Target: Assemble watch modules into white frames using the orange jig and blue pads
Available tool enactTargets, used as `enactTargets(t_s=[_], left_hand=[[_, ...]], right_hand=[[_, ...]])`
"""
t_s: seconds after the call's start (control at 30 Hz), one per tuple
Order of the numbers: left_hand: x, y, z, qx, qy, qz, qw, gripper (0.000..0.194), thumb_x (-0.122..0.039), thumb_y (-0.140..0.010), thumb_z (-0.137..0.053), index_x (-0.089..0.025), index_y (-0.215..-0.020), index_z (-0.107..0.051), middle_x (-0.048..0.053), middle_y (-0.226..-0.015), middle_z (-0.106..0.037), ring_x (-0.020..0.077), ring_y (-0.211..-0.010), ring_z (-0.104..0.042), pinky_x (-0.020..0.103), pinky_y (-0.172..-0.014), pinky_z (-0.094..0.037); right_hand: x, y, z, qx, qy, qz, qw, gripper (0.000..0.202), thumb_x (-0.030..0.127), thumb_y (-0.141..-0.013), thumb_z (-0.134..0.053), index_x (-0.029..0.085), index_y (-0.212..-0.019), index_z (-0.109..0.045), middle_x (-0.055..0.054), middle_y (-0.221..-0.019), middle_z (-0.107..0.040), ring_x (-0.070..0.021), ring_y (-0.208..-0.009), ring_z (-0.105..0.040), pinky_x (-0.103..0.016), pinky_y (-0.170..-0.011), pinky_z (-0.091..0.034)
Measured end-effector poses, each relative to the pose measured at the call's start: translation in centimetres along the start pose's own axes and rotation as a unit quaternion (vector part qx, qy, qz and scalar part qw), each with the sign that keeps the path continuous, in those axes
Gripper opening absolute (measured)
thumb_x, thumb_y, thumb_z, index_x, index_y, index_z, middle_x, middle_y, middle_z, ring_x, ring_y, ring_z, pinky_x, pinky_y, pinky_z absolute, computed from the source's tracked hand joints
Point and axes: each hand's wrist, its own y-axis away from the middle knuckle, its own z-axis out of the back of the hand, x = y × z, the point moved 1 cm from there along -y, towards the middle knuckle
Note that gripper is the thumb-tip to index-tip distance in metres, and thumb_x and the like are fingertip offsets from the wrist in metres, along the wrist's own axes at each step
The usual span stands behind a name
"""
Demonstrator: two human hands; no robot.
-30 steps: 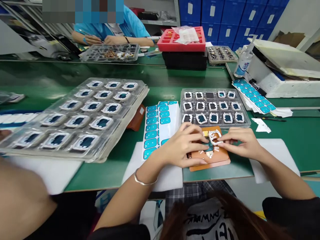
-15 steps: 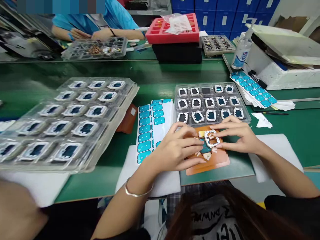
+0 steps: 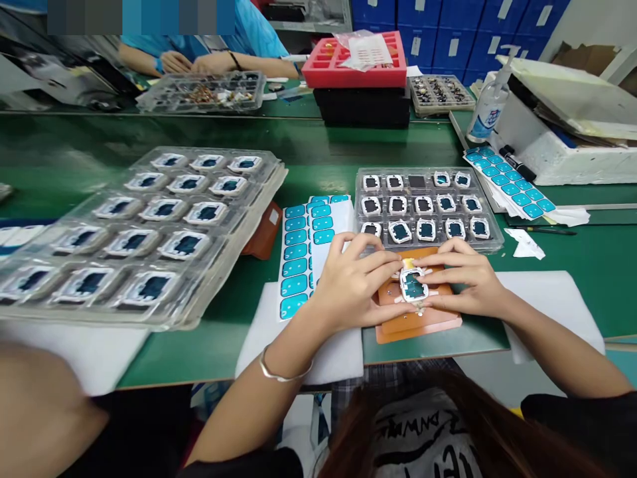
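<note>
A white squarish ring frame (image 3: 412, 271) lies on an orange plate (image 3: 423, 323), around a dark teal piece (image 3: 413, 287). My left hand (image 3: 351, 282) has its fingers and thumb on the frame's left side and lower edge. From the right, my right hand (image 3: 468, 279) presses its fingertips against the frame's other side. Both hands grip it between them. Small pale pegs and a yellow bit (image 3: 409, 263) show around the frame. Just behind my hands stands a clear tray (image 3: 438, 242) with rows of similar white frames, most with dark centres.
A larger stack of clear trays (image 3: 204, 292) holds more white frames at left. Sheets of teal stickers (image 3: 296, 265) lie between the trays. White foam pads (image 3: 552, 305) flank the plate. A pump bottle (image 3: 488, 116) and foam box (image 3: 572, 149) stand right. Across the bench, a person in blue works.
The white frame, earlier tilted to the right of the teal piece, now sits around it. My left fingers have shifted from the teal piece to the frame's edge. The view moved slightly.
</note>
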Motion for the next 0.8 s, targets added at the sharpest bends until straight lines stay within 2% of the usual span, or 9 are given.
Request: enactTargets(t_s=[0.17,0.27,0.37,0.43,0.5,0.57,0.67,0.8], left_hand=[[0.0,0.1,-0.4,0.027,-0.017,-0.031,0.999,0.030,-0.044,-0.084,-0.065,-0.017,-0.097,-0.068,0.005,-0.093,-0.076,0.0274,-0.096,-0.058,0.043,-0.086,-0.032],[0.2,0.2,-0.6,0.016,-0.007,-0.035,0.999,0.032,-0.046,-0.085,-0.065,-0.017,-0.098,-0.068,0.005,-0.091,-0.075,0.0261,-0.093,-0.058,0.042,-0.085,-0.034],[0.1,0.3,-0.9,-0.007,0.036,-0.003,0.999,0.040,-0.051,-0.083,-0.069,-0.017,-0.104,-0.066,0.006,-0.095,-0.074,0.0254,-0.094,-0.057,0.041,-0.082,-0.037],[-0.1,0.3,-1.1,-0.012,0.089,0.019,0.996,0.053,-0.058,-0.080,-0.069,-0.020,-0.116,-0.063,0.008,-0.106,-0.072,0.0256,-0.099,-0.054,0.041,-0.085,-0.040],[-0.4,0.2,-1.3,-0.007,0.147,0.029,0.989,0.069,-0.064,-0.075,-0.070,-0.021,-0.128,-0.056,0.010,-0.118,-0.067,0.0259,-0.105,-0.050,0.043,-0.090,-0.042],[-0.6,0.1,-1.2,-0.008,0.183,0.037,0.982,0.078,-0.063,-0.072,-0.073,-0.022,-0.135,-0.051,0.012,-0.125,-0.062,0.0260,-0.109,-0.047,0.043,-0.094,-0.043],[-0.7,0.0,-0.9,-0.025,0.219,0.073,0.973,0.076,-0.055,-0.071,-0.078,-0.023,-0.134,-0.051,0.011,-0.121,-0.063,0.0245,-0.107,-0.050,0.044,-0.095,-0.044],[-0.6,0.1,-0.5,-0.027,0.307,0.137,0.942,0.066,-0.050,-0.070,-0.081,-0.024,-0.126,-0.056,0.007,-0.108,-0.065,0.0210,-0.097,-0.057,0.037,-0.082,-0.051]], right_hand=[[-0.4,0.3,-0.2,0.010,0.011,0.013,1.000,0.019,0.035,-0.081,-0.076,0.020,-0.092,-0.072,-0.011,-0.106,-0.075,-0.0214,-0.085,-0.057,-0.041,-0.071,-0.054],[-0.6,0.2,-0.2,0.014,0.005,0.023,1.000,0.022,0.036,-0.080,-0.077,0.020,-0.094,-0.071,-0.011,-0.102,-0.076,-0.0217,-0.086,-0.058,-0.041,-0.072,-0.053],[-0.5,0.2,-0.3,0.006,-0.006,-0.005,1.000,0.030,0.034,-0.079,-0.077,0.021,-0.104,-0.068,-0.009,-0.101,-0.075,-0.0212,-0.084,-0.058,-0.039,-0.071,-0.053],[-0.3,0.2,-0.5,-0.006,-0.029,-0.039,0.999,0.040,0.036,-0.076,-0.080,0.022,-0.110,-0.064,-0.007,-0.097,-0.072,-0.0208,-0.083,-0.058,-0.037,-0.070,-0.054],[-0.2,0.3,-0.7,-0.025,-0.079,-0.076,0.994,0.051,0.041,-0.073,-0.081,0.024,-0.116,-0.060,-0.007,-0.099,-0.068,-0.0206,-0.087,-0.060,-0.035,-0.072,-0.055],[-0.1,0.4,-1.0,-0.043,-0.142,-0.099,0.984,0.058,0.046,-0.073,-0.081,0.026,-0.122,-0.057,-0.006,-0.104,-0.064,-0.0204,-0.093,-0.061,-0.035,-0.077,-0.055],[-0.2,0.4,-1.2,-0.052,-0.208,-0.087,0.973,0.053,0.047,-0.078,-0.077,0.032,-0.124,-0.056,-0.005,-0.106,-0.064,-0.0207,-0.100,-0.059,-0.038,-0.084,-0.053],[-0.1,0.3,-1.3,-0.047,-0.219,-0.061,0.973,0.044,0.042,-0.081,-0.076,0.036,-0.120,-0.058,-0.005,-0.115,-0.068,-0.0226,-0.107,-0.053,-0.045,-0.091,-0.048]])
